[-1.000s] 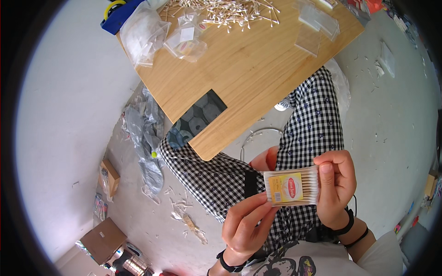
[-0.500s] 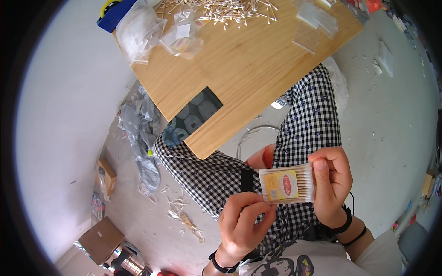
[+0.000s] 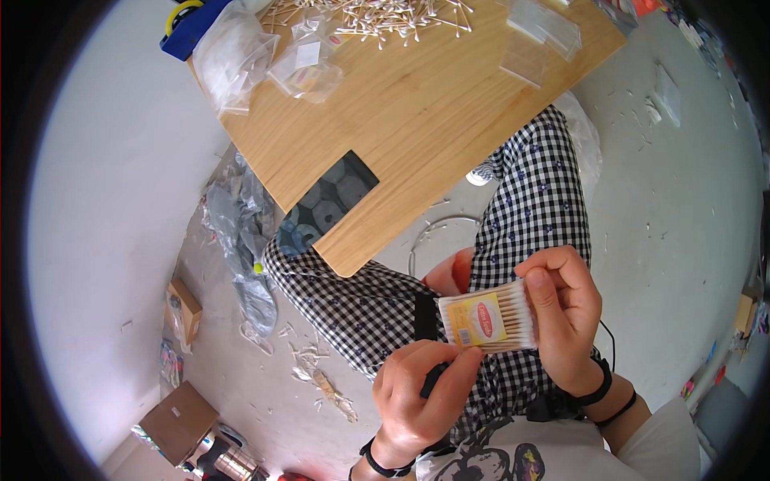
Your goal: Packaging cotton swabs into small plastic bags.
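A clear pack of cotton swabs (image 3: pixel 485 317) with a yellow label is held tilted above my lap. My right hand (image 3: pixel 563 314) grips its right end, with the thumb on the front and the fingers curled behind. At the lower left edge of the pack, the thumb and forefinger of my left hand (image 3: pixel 423 393) pinch together on the wrapper; the other fingers are folded in. White swab tips show along the pack's right side, and the back of the pack is hidden.
Before me stands a wooden table (image 3: pixel 385 104) with a notch at its near corner. Loose cotton swabs (image 3: pixel 393 20), clear bags (image 3: pixel 309 76), flat plastic sleeves (image 3: pixel 545 32) and a blue tape dispenser (image 3: pixel 192 28) lie on it. Grey plastic (image 3: pixel 241 232) and a cardboard box (image 3: pixel 178 417) are on the floor.
The pack and my right hand have shifted slightly left and up in the view. My left hand's thumb and forefinger have closed together at the pack's lower edge. The whole view has moved a little.
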The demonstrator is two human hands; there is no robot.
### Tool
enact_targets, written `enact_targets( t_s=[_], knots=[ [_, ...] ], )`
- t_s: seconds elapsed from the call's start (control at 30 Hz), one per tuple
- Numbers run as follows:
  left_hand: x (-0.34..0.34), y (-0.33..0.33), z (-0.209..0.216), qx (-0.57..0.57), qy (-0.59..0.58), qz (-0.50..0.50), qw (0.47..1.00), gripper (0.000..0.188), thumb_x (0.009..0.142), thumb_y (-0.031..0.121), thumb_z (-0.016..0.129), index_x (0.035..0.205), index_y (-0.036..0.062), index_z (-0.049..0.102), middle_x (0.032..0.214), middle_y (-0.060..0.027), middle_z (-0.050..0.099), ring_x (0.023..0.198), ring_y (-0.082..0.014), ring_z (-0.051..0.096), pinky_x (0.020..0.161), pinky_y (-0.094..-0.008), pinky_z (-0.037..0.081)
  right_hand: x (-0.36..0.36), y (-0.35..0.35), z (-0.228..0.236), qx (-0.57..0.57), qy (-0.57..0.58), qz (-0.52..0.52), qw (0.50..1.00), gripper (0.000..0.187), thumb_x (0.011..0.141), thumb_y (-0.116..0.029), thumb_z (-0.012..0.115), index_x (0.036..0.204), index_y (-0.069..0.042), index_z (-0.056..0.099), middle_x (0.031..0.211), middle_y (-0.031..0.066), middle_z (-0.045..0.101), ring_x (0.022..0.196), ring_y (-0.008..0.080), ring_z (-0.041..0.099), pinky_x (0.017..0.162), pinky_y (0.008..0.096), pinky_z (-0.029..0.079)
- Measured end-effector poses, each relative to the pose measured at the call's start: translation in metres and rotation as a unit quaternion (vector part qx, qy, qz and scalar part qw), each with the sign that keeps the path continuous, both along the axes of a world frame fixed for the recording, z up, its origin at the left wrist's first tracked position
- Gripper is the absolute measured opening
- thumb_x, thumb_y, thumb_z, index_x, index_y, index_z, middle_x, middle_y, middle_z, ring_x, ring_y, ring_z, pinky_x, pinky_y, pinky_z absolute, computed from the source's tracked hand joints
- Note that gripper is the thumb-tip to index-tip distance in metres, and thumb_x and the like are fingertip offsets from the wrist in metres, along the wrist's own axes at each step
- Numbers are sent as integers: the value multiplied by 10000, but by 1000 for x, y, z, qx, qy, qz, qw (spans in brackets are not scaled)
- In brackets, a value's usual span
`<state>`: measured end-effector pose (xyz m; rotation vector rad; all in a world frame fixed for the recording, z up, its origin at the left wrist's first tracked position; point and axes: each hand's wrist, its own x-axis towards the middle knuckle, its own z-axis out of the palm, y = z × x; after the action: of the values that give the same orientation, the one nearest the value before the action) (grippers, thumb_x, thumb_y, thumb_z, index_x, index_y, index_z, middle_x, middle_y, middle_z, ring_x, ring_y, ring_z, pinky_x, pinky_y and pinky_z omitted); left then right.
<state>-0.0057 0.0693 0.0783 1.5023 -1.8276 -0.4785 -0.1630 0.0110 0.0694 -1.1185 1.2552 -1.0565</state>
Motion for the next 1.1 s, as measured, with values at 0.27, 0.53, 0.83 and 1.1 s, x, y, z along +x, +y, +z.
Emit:
enact_targets(
  t_s=[0.27, 0.53, 0.83, 1.1],
  knots=[
    [2, -15, 10, 132, 34, -16, 991, 249, 609, 6, 760, 803, 47, 611, 829, -49, 545, 707, -205, 577, 543, -295, 473, 3, 2, 0, -18, 34, -2, 999, 121, 959, -88, 457, 940, 6, 530, 798, 16, 559, 648, 17, 465, 584, 161, 379],
    [2, -22, 12, 153, 43, -22, 987, 264, 562, -44, 765, 753, 37, 602, 821, -69, 527, 697, -193, 565, 560, -285, 473, 4, 2, -2, -33, 56, -8, 998, 135, 957, -100, 453, 912, 4, 527, 796, 25, 557, 625, 22, 460, 570, 170, 378],
    [-1, -17, 11, 174, 68, -2, 982, 260, 571, -62, 771, 741, 36, 600, 822, -68, 527, 687, -166, 568, 566, -269, 476, -3, 2, -4, -30, 20, -5, 999, 110, 957, -69, 459, 962, 15, 530, 831, 29, 577, 668, 27, 486, 599, 166, 395],
    [8, -9, 5, 155, 190, 33, 969, 330, 606, -36, 794, 844, 30, 575, 856, -94, 596, 748, -212, 611, 614, -287, 502, -8, -3, -1, -40, 22, -33, 998, 119, 961, -84, 455, 945, 9, 527, 829, 24, 577, 653, 19, 475, 602, 164, 391]
  ],
)
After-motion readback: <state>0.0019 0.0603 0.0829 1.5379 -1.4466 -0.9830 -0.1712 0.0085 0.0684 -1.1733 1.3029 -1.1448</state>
